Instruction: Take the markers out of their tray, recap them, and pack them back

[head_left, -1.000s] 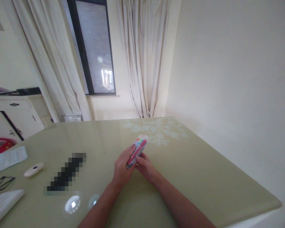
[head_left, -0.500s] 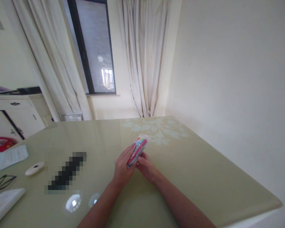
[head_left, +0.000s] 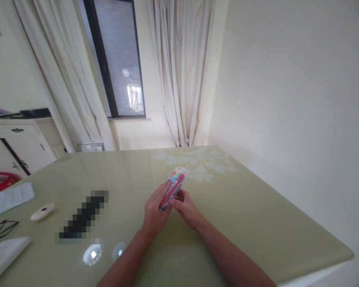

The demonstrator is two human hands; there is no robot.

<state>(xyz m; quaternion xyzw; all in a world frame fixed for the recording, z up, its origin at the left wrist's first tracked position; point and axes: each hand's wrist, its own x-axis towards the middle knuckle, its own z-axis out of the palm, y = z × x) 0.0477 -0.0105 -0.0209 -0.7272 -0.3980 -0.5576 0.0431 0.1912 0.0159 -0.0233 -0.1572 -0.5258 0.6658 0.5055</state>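
Note:
A slim clear plastic pack of marker pens [head_left: 174,188], with a colourful label and a red side facing me, is held tilted above the table. My left hand [head_left: 156,209] is closed around its left side, fingers lying over the label. At its lower right edge, my right hand [head_left: 188,208] has the thumb and curled fingers against the pack. The fingertips of the right hand are partly hidden behind the plastic. What exactly lies inside the pack is too small to make out.
A pale green cover lies over the table [head_left: 251,223]. To the left are a pixelated dark object [head_left: 83,218], a white oval device [head_left: 43,212], a face mask [head_left: 13,197], glasses [head_left: 2,230] and a white box-like object [head_left: 6,257]. A wall [head_left: 302,119] borders the right side.
My right hand has shifted slightly up along the pack's edge, its thumb now closer against the plastic. The pack has tipped a little; my left hand keeps its hold.

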